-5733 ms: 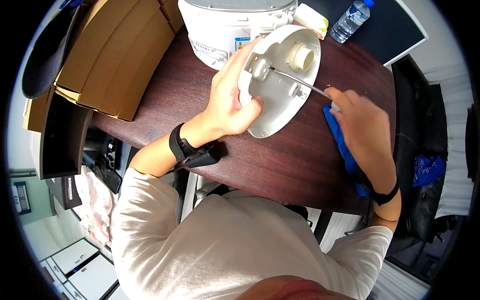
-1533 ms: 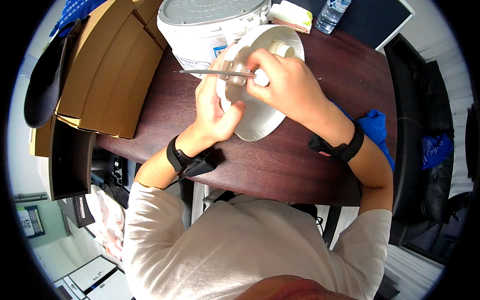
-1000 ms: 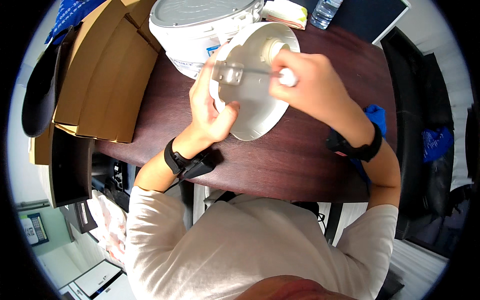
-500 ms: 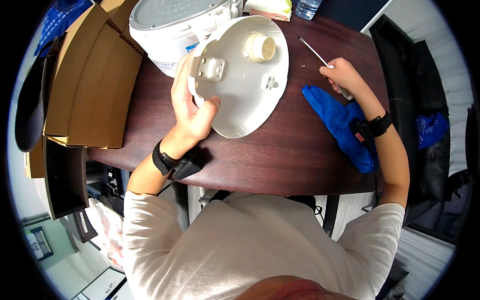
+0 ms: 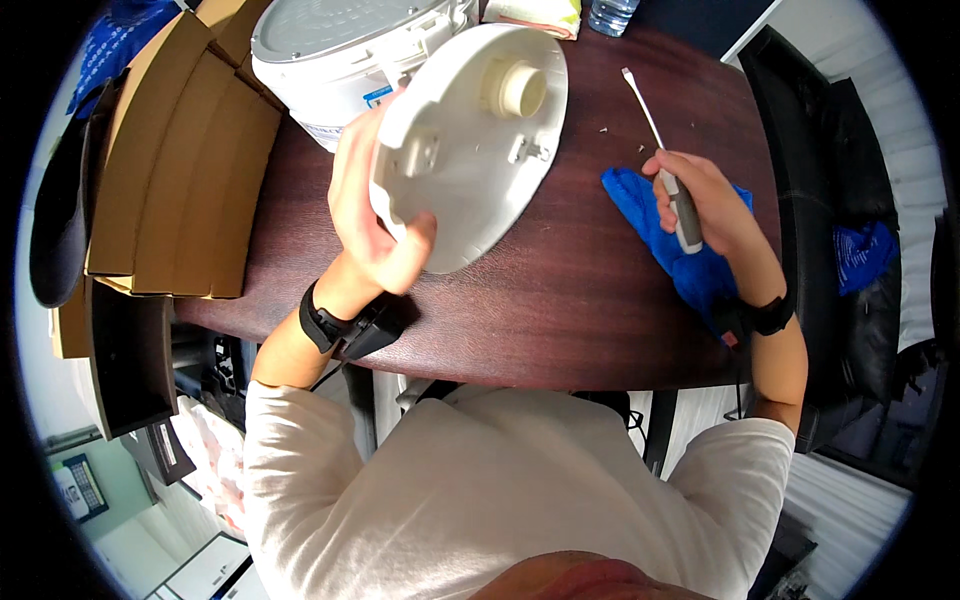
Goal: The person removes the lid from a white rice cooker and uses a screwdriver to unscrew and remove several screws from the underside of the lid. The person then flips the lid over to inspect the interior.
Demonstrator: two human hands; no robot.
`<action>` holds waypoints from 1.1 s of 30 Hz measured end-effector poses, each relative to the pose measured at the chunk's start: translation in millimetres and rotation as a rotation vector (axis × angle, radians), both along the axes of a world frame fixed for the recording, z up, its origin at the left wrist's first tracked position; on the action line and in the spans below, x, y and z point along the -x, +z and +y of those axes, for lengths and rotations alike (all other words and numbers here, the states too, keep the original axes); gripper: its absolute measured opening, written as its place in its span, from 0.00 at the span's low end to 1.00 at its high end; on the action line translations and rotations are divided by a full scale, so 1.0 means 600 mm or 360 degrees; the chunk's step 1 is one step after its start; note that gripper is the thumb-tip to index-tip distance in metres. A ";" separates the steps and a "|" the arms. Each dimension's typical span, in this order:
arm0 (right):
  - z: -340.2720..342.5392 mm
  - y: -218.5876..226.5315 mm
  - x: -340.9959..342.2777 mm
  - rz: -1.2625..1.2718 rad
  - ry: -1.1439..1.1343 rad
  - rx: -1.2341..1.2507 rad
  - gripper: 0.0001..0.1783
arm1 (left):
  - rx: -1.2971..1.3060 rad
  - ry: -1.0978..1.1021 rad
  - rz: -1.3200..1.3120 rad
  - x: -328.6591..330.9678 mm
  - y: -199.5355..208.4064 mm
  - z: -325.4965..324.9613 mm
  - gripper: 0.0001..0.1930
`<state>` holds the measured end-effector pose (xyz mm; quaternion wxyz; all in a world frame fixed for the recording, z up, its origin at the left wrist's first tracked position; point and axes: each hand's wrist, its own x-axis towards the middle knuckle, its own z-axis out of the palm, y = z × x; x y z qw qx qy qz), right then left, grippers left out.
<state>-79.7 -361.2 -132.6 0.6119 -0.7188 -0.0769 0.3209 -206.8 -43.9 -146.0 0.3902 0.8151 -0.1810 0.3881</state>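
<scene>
My left hand (image 5: 372,205) grips the near left rim of a round white plastic cover (image 5: 470,180), thumb inside and fingers around the outside. The cover is tilted, its hollow inner side showing a cream cylindrical collar (image 5: 522,90) and small moulded fittings. In my right hand (image 5: 708,195) is a screwdriver (image 5: 683,215) with a grey and white handle, its shaft pointing up and away to the left. Beneath that hand a blue cloth (image 5: 645,215) lies crumpled on the table. Small pale bits (image 5: 603,129) rest on the wood beside the screwdriver's shaft.
A white bucket-like appliance (image 5: 345,70) with a grey lid stands behind the cover on the dark wooden table (image 5: 540,310). Cardboard boxes (image 5: 180,190) flank the left edge. A folded cloth (image 5: 535,14) and a water bottle (image 5: 612,14) sit at the back.
The cover has tilted further, now looking narrower. My right hand has turned, bringing the screwdriver's handle into fuller view and its shaft more upright in the picture.
</scene>
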 end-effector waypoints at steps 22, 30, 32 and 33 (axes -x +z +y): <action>0.080 0.037 0.043 0.0073 -0.0109 -0.0532 0.25 | -0.1022 -0.0781 -0.0360 0.007 0.075 -0.055 0.31; 0.085 0.028 0.050 0.0221 -0.0225 -0.0506 0.23 | -0.0942 -0.0852 -0.0213 0.003 0.054 -0.038 0.32; 0.074 0.022 0.047 0.0209 -0.0195 -0.0494 0.22 | -0.1006 -0.0761 -0.0213 0.003 0.057 -0.032 0.35; 0.071 0.015 0.046 0.0201 -0.0163 -0.0471 0.21 | -0.1032 -0.0697 -0.0219 0.005 0.057 -0.027 0.36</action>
